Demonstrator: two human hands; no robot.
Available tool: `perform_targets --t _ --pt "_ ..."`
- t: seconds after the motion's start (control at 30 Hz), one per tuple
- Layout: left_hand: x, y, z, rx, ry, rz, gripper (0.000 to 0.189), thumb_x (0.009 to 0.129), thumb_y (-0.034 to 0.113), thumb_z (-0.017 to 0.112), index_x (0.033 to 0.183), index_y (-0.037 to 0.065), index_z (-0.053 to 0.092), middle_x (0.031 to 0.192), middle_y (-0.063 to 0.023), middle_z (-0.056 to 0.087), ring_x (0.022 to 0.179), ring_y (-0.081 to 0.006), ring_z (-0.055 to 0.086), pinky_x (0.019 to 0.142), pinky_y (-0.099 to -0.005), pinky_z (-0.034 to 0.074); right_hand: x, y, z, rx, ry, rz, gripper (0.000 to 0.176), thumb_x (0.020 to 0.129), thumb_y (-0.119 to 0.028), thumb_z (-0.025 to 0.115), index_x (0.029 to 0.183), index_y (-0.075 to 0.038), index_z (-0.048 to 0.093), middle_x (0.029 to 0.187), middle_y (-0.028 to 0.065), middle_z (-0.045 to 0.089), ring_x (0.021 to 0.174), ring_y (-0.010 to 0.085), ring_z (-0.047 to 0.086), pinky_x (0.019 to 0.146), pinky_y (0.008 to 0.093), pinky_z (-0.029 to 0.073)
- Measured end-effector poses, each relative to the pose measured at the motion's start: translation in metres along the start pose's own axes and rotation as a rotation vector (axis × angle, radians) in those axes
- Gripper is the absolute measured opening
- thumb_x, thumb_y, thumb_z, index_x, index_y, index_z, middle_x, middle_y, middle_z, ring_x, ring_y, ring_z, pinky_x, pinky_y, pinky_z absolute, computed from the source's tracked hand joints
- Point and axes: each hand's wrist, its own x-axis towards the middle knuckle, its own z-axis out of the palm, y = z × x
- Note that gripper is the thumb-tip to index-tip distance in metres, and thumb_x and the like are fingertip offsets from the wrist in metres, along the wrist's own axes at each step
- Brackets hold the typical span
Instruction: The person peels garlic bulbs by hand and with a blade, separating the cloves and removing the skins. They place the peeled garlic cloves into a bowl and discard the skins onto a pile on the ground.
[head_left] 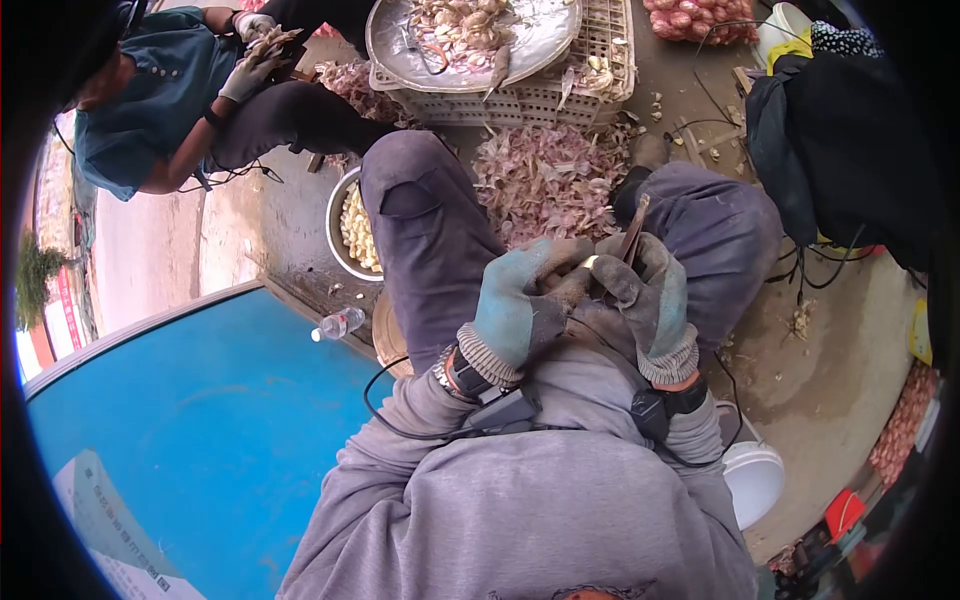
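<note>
My left hand, in a worn teal and grey glove, is closed with its fingertips round a small pale garlic clove between my knees. Right beside it, my right hand, gloved the same way, is closed round a knife whose brownish blade points up and away from me. The thumb of that hand lies against the clove. Below the hands is my grey shirt. Beyond them, a heap of pinkish garlic skins covers the floor between my legs.
A round metal tray of garlic rests on a plastic crate. Left of my leg are a bowl of peeled cloves, a bottle and a blue board. A co-worker sits upper left; a white bucket stands lower right.
</note>
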Motion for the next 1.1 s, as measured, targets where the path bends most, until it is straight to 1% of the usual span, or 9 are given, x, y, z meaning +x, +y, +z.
perform_targets --t 0.17,0.23,0.43,0.57,0.67,0.87,0.93,1.0,1.1 --pt "0.002 0.002 -0.007 0.109 -0.059 -0.010 0.024 0.093 0.003 0.072 0.117 -0.003 0.070 0.104 -0.0057 0.071 0.087 -0.0084 0.067 0.074 -0.0213 0.055 0.004 0.014 0.002 0.034 0.071 -0.009 0.021 0.092 -0.011 0.075 0.106 0.003 0.068 0.088 0.0046 0.070 0.080 0.0106 0.065 0.072 0.0261 0.056" --pt "0.002 0.003 -0.009 -0.089 -0.070 -0.129 0.024 0.094 0.004 0.072 0.117 -0.003 0.070 0.104 -0.0066 0.071 0.087 -0.0083 0.067 0.074 -0.0221 0.055 0.002 0.013 0.002 0.092 0.068 -0.053 0.019 0.091 -0.011 0.075 0.103 0.002 0.069 0.088 0.0046 0.070 0.078 0.0100 0.064 0.071 0.0263 0.055" --pt "0.004 -0.004 -0.020 -0.060 -0.096 -0.070 0.024 0.094 0.008 0.070 0.115 -0.002 0.071 0.096 -0.0051 0.073 0.085 -0.0093 0.067 0.071 -0.0240 0.055 0.000 -0.001 -0.007 -0.183 -0.049 -0.017 0.028 0.093 -0.024 0.075 0.103 0.002 0.070 0.089 0.0054 0.071 0.077 0.0102 0.065 0.069 0.0279 0.055" --pt "0.005 -0.004 -0.021 0.108 -0.067 0.081 0.023 0.094 0.011 0.068 0.113 -0.002 0.072 0.092 -0.0040 0.072 0.083 -0.0098 0.066 0.069 -0.0244 0.054 0.001 0.007 -0.005 -0.048 -0.058 -0.046 0.028 0.093 -0.023 0.075 0.104 0.002 0.070 0.089 0.0050 0.071 0.076 0.0097 0.065 0.068 0.0277 0.055" --pt "0.003 0.000 -0.021 -0.140 -0.057 -0.185 0.021 0.095 0.013 0.068 0.110 -0.002 0.072 0.092 -0.0044 0.072 0.082 -0.0097 0.066 0.068 -0.0245 0.053 0.002 0.008 -0.004 0.005 -0.061 -0.026 0.026 0.094 -0.021 0.074 0.105 0.002 0.069 0.089 0.0045 0.070 0.077 0.0098 0.065 0.068 0.0263 0.054" --pt "0.002 -0.003 -0.033 0.151 -0.054 0.144 0.024 0.096 0.016 0.068 0.110 -0.003 0.070 0.093 -0.0036 0.071 0.080 -0.0120 0.067 0.069 -0.0262 0.055 0.004 0.004 -0.009 0.141 -0.049 -0.026 0.023 0.094 -0.013 0.070 0.109 0.005 0.067 0.090 0.0047 0.069 0.077 0.0104 0.066 0.067 0.0242 0.054" --pt "0.001 -0.004 -0.036 -0.406 0.037 -0.280 0.023 0.091 0.013 0.073 0.111 0.001 0.070 0.093 -0.0056 0.071 0.077 -0.0167 0.068 0.068 -0.0282 0.055 0.003 0.000 -0.013 0.276 0.001 0.164 0.026 0.095 -0.017 0.068 0.110 0.005 0.066 0.090 0.0047 0.069 0.075 0.0103 0.065 0.066 0.0249 0.055" --pt "0.002 -0.009 -0.040 -0.318 0.002 -0.219 0.024 0.087 0.010 0.075 0.109 0.004 0.071 0.093 -0.0085 0.070 0.076 -0.0183 0.068 0.068 -0.0300 0.055 0.004 0.002 -0.013 0.320 -0.013 0.134 0.030 0.095 -0.021 0.068 0.110 0.004 0.066 0.089 0.0051 0.069 0.073 0.0108 0.065 0.065 0.0251 0.054" --pt "0.015 -0.019 -0.046 0.404 -0.242 0.493 0.017 0.089 0.005 0.074 0.106 0.001 0.073 0.095 -0.0095 0.069 0.080 -0.0129 0.066 0.070 -0.0276 0.054 0.010 0.013 -0.014 0.393 -0.049 0.113 0.037 0.095 -0.030 0.067 0.111 0.003 0.065 0.086 0.0057 0.069 0.070 0.0117 0.065 0.063 0.0255 0.053"
